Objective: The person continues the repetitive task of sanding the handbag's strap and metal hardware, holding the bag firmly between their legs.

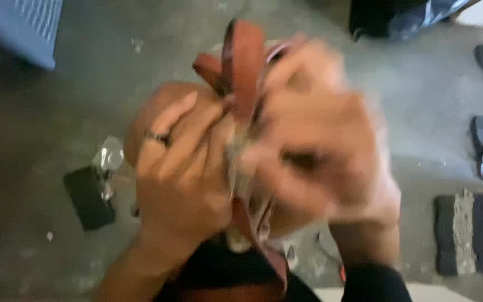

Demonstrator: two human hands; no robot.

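Left hand (183,179), ringed, closed around a brown leather strap (244,61), blurred right hand (320,151) gripping the same strap, held up close over grey floor (40,112), black phone (89,197) below

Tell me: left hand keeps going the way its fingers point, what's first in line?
Probably the brown leather strap, which the left hand already grips; its fingers point up-right into it. The blurred right hand lies just past it, depth unclear.
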